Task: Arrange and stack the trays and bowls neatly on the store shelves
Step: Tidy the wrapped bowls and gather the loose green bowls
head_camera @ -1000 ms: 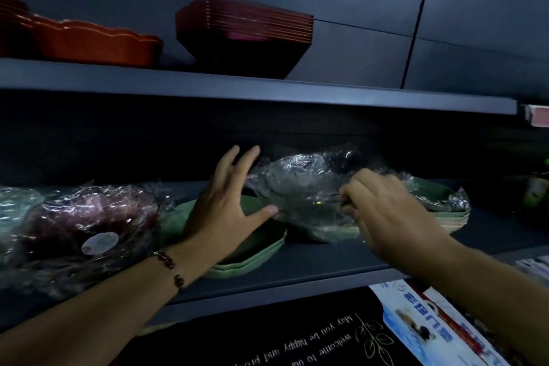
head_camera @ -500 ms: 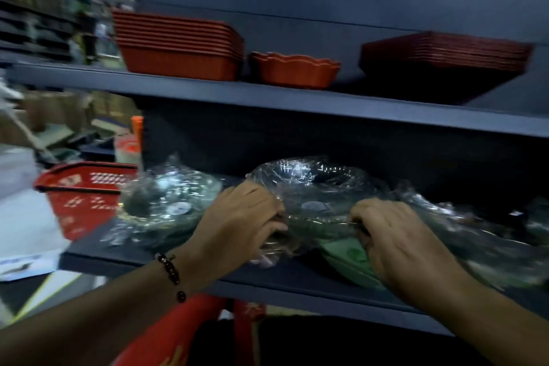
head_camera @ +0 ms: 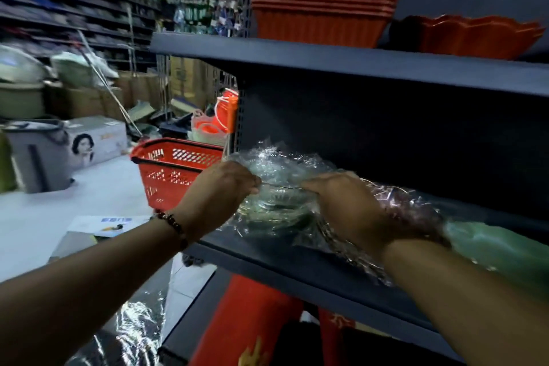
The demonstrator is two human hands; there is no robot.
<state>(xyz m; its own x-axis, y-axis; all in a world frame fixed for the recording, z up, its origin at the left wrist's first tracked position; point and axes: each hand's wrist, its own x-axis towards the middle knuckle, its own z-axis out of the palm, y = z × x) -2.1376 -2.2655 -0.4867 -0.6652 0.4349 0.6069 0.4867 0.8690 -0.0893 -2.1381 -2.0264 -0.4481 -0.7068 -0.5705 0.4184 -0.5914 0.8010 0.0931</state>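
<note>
You've got both hands on the wrapped bowls [head_camera: 276, 187] at the left end of the lower shelf [head_camera: 297, 264], your left hand [head_camera: 221, 187] closed on the near-left rim through the film, your right hand [head_camera: 341, 205] closed on the near-right rim, fingers curled tight and nothing else in either one. The bundle sits between your two grips, resting on the shelf near its front lip. It looks like clear, rigid ware nested inside loose crinkled plastic wrap, so judge it as light to moderate in weight, stiff underneath, slippery on the surface and breakable if it is glass; I can't tell glass from plastic here. Keep your hold on the hard rim beneath the film, not on the loose film itself, which will likely slide or tear. How many bowls are nested inside is hard to count through the glare. Just beyond your right hand lies a second wrapped bundle [head_camera: 410, 205] with a pinkish tint, and past that a blurred green item [head_camera: 490, 246] under your right forearm. Above your grip, the upper shelf [head_camera: 356, 65] carries a neat stack of orange trays [head_camera: 323, 0] and a scalloped orange bowl [head_camera: 472, 36] beside it. Out past your left hand, off the shelf end, stands a red shopping basket [head_camera: 175, 172]; its contents aren't visible.
</note>
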